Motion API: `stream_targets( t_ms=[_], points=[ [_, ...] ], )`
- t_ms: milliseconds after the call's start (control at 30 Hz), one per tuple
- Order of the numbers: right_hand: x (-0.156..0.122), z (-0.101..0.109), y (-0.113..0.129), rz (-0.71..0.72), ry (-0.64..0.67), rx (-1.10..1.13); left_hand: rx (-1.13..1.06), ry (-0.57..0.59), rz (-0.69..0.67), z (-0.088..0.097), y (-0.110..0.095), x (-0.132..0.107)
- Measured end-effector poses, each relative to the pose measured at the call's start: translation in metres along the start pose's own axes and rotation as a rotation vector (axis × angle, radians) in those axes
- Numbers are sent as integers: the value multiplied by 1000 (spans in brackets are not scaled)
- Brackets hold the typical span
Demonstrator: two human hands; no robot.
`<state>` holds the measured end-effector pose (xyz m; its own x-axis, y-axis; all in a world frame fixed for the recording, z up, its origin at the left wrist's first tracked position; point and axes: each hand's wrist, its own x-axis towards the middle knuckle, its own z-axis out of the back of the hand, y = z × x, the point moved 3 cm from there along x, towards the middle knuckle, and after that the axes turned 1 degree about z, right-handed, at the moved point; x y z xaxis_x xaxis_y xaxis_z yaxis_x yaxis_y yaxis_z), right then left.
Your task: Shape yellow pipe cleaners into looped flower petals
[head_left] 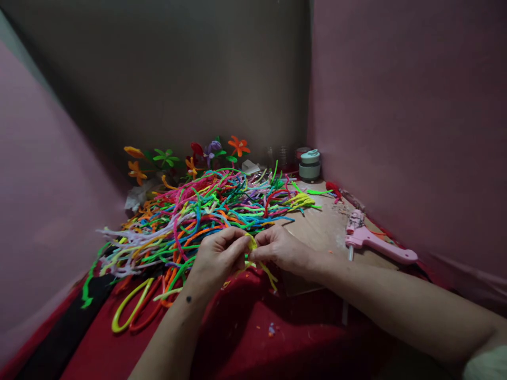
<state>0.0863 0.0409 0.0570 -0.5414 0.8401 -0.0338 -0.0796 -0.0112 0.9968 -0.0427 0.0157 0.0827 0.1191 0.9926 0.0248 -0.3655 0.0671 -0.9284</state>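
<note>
Between my two hands is a yellow pipe cleaner (252,241), bent into a small shape, with loose yellow ends hanging below. My left hand (222,253) is closed, pinching it from the left with thumb and forefinger. From the other side my right hand (279,247) pinches it too, its fingertips almost meeting the left ones. The fingers hide part of the shape. Just behind the hands lies a large heap of many-coloured pipe cleaners (190,211), spreading to the left.
A pink glue gun (380,246) lies at the right on a tan board (317,232). Behind it stands a lidded cup (309,168). Finished pipe-cleaner flowers (238,146) stand at the back by the wall. Red cloth (253,338) covers the near side, with small scraps on it.
</note>
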Motion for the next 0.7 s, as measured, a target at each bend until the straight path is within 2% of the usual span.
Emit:
stream_targets(
  t_ms=[167,233,300,433,500,600,700],
  points=[
    [-1,-1,1,24,13,38,154,-137,-173,-1,2,1],
    [-1,0,1,20,3,41,186,-161,-199,-1,2,1],
    [-1,0,0,16,0,48,105,-138,-131,1,2,2],
    [0,-3,-3,-4,51,104,-44,-15,16,2,3,5],
    [0,-3,-2,-10,50,93,-27,1,-10,3,3,5],
    [-3,-3,0,-18,47,69,32,-57,-121,5,3,4],
    [-4,-4,3,-10,94,158,22,-67,-206,5,3,3]
  ],
)
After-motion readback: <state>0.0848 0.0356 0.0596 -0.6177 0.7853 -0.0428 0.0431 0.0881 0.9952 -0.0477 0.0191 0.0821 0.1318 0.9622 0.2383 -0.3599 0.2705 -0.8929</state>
